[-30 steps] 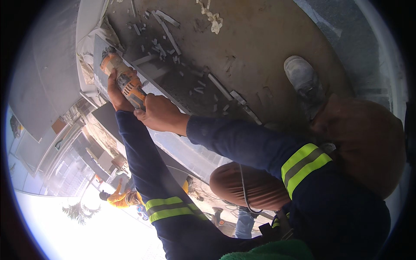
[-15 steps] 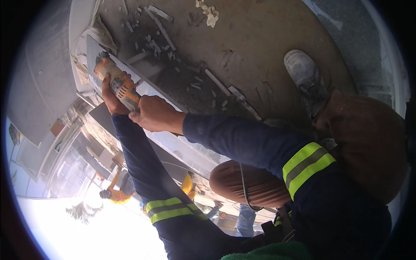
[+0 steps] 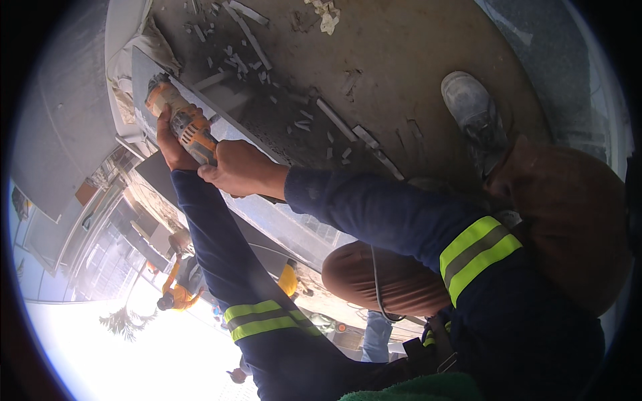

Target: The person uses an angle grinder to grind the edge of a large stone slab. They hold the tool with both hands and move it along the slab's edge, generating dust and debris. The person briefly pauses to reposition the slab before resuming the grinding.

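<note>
An orange and grey angle grinder (image 3: 194, 131), coated in dust, lies over a long pale slab (image 3: 294, 230). My left hand (image 3: 171, 146) is wrapped around the front part of its body, close to the dark head end. At the rear, my right hand (image 3: 246, 168) closes around the grinder's handle. The head end is over the slab's far part, near its long edge; dust and the tool's own body hide the disc, and I cannot tell whether it touches the slab.
Cut strips and chips (image 3: 334, 120) litter the dusty floor (image 3: 394, 60) beyond the slab. A cable (image 3: 376, 281) hangs by my knee. My dusty shoe (image 3: 471, 103) stands at the right. A person in yellow (image 3: 179, 294) is at the lower left. A crumpled pale scrap (image 3: 328, 17) lies at the top.
The whole view has shifted slightly. Both hands keep their grip on the grinder, which stays at nearly the same place on the slab. Another person's head has come into view at the bottom.
</note>
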Available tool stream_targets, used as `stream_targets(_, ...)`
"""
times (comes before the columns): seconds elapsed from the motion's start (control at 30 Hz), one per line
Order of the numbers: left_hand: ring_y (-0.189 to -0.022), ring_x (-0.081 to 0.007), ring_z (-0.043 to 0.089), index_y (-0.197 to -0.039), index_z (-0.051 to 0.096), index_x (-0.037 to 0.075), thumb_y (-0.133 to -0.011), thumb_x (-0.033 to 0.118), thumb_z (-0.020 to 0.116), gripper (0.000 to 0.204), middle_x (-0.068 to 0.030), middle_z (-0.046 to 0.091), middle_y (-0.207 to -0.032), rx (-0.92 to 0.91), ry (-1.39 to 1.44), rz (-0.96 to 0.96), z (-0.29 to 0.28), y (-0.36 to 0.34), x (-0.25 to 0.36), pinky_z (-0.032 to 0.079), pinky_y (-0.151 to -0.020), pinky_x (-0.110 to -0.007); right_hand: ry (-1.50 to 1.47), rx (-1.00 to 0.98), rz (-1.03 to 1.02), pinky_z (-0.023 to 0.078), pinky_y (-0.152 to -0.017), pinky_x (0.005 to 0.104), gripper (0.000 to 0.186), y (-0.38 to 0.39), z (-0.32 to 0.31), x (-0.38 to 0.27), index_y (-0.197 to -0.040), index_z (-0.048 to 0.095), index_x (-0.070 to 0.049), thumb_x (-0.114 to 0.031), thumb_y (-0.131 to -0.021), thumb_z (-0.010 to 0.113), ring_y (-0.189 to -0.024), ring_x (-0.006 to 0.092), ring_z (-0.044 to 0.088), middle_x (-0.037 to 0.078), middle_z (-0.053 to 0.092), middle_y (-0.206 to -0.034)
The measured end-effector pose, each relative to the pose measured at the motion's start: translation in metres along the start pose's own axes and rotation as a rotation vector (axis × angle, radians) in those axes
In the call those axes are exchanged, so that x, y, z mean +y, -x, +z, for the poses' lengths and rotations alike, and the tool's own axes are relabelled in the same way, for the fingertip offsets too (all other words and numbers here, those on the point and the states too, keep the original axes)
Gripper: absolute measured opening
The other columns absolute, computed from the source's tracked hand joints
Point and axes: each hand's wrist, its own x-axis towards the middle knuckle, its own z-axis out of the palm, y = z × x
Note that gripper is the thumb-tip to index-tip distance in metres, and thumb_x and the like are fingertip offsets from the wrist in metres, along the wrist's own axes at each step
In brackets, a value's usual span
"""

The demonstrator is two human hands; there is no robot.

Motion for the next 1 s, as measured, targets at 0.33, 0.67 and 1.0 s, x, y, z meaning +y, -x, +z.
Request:
stream_targets(0.33,-0.08,-0.0288,0.072,-0.121,0.058,-0.001,-0.103,0.045,0.058,0.05,-0.0186,0.071,-0.097,0.122,-0.018,0.035,0.015,0.014,-0.014,0.064,-0.078,-0.045,-0.032,-0.052,0.078,0.06,-0.087,0.0475,0.056,0.006,0.001,0.003,-0.103,0.07,0.014,-0.041,-0.098,0.064,-0.093,0.0418,0.076,0.03,0.074,-0.092)
stream_targets(0.67,-0.076,-0.03,0.071,-0.115,0.061,-0.003,-0.102,0.047,0.059,0.052,-0.0193,0.071,-0.094,0.134,0.009,0.008,0.003,0.029,-0.025,0.062,-0.069,-0.041,0.04,-0.137,0.021,0.06,-0.087,0.0502,0.048,0.03,-0.002,-0.005,-0.102,0.072,0.009,-0.037,-0.101,0.058,-0.094,0.0432,0.075,0.029,0.073,-0.095)
stream_targets(1.0,-0.075,-0.0297,0.071,-0.115,0.061,-0.002,-0.101,0.048,0.06,0.052,-0.0192,0.072,-0.094,0.111,0.065,-0.006,0.003,0.045,-0.033,0.062,-0.066,-0.04,0.094,-0.166,-0.012,0.062,-0.08,0.0501,0.033,0.047,0.001,-0.002,-0.109,0.075,-0.005,-0.03,-0.105,0.055,-0.085,0.0422,0.075,0.024,0.07,-0.091)
